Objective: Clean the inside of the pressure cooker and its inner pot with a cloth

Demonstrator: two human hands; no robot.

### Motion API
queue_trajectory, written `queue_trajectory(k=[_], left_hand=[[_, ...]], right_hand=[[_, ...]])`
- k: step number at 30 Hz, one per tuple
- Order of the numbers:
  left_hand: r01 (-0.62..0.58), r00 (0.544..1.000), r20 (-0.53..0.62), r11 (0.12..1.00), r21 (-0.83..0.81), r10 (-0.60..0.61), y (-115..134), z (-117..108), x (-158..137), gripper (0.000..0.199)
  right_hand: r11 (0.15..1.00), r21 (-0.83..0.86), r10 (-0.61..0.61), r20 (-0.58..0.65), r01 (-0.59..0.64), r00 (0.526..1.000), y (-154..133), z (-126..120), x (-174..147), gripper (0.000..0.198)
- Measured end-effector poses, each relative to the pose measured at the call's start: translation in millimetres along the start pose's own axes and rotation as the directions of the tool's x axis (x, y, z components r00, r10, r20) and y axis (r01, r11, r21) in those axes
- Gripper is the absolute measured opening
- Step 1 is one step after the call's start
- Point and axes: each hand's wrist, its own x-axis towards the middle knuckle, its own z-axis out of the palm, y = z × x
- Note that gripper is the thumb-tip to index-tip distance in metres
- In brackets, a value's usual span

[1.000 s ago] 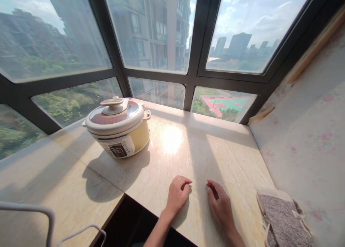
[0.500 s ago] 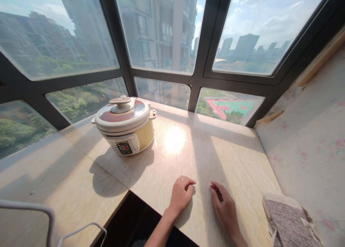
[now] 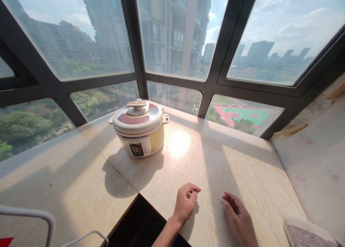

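Over the tabletop, near its front edge, my left hand (image 3: pixel 185 203) is loosely curled, with a small gap between thumb and fingers. It holds nothing and wears a ring. My right hand (image 3: pixel 239 214) is a short way to the right, its fingers bent and the thumb slightly apart, also without anything in it. Whether either hand rests on the surface I cannot tell. Beyond my left hand stands an electric cooker (image 3: pixel 138 132), cream and yellow, its glass lid on and its control panel facing me. Neither hand touches it.
The pale marbled tabletop (image 3: pixel 215 168) reaches to dark-framed windows. A dark gap (image 3: pixel 137 223) cuts into its front. A white curved tube (image 3: pixel 27 211) stands at lower left, above a red patch (image 3: pixel 5 242). A greyish cloth (image 3: pixel 307 234) lies by the papered wall at right.
The view has turned left, so the cooker and windows appear farther right. My hands are slightly wider apart. A red patch has come into view at lower left.
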Motion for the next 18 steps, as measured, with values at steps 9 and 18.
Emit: queue_trajectory(k=[9, 18], left_hand=[[-0.439, 0.647, -0.675, 0.897, 0.051, 0.355, 74.5, -112.9, 41.4, 0.014], [-0.389, 0.169, -0.963, 0.912, 0.132, 0.211, 114.8, -241.3, 138.4, 0.016]], right_hand=[[0.974, 0.219, -0.079, 0.081, 0.059, 0.994, -83.6, 59.7, 36.1, 0.061], [0.882, 0.323, -0.418, 0.203, 0.342, 0.885, -218.9, 159.7, 55.7, 0.051]])
